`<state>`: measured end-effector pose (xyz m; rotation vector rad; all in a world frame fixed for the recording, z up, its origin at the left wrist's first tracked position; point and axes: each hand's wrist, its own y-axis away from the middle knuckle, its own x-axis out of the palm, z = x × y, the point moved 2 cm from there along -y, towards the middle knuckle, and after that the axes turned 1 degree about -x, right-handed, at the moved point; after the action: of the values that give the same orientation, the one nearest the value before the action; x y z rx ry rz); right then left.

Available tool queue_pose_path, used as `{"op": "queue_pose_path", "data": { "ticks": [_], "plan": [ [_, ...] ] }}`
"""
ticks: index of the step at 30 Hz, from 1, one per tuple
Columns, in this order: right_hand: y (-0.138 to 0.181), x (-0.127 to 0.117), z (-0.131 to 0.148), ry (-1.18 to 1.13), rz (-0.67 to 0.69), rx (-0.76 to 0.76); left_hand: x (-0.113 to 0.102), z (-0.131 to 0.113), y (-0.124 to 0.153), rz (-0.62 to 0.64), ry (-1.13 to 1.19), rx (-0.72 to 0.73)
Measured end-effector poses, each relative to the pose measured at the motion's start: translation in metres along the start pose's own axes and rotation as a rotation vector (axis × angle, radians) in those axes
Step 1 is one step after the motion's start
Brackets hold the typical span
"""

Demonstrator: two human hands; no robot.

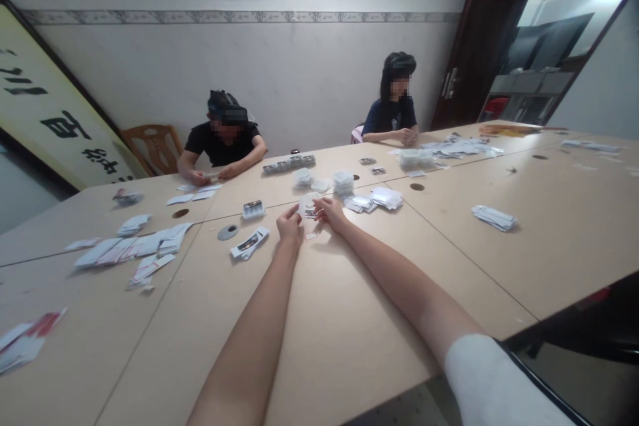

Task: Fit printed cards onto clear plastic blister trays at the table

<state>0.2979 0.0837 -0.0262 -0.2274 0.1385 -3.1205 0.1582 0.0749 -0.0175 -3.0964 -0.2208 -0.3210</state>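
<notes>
In the middle of the table, my left hand (290, 222) is closed on the left edge of a small whitish, see-through plastic case (307, 204). My right hand (329, 211) is at the case's right side, fingers bent and closed against it. Small dark printed marks show on the case between the hands; what the fingertips cover is hidden. A small red-edged slip (311, 236) lies just below my hands. Stacked clear cases (343, 183) stand beyond my right hand, beside a pile of white cards (382, 198). Printed cards (250, 243) lie left of my left hand, near a filled case (253, 210).
Across the table (349, 319) sit a person in black (232, 143), handling papers, and another person in dark clothing (394, 116). Paper stacks (132, 246) spread at left. A bundle of white strips (494, 218) lies at right. The tabletop has several round cable holes (417, 187).
</notes>
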Motion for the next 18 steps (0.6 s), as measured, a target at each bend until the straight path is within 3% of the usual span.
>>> {"op": "queue_pose_path", "data": {
  "ticks": [6,18],
  "plan": [
    [0.011,0.009,0.006,0.145,0.118,-0.106,0.0,0.001,0.002,-0.032,-0.025,0.048],
    [0.019,0.015,0.008,0.306,0.093,-0.229,-0.003,0.001,-0.002,-0.063,-0.141,0.066]
  ]
}}
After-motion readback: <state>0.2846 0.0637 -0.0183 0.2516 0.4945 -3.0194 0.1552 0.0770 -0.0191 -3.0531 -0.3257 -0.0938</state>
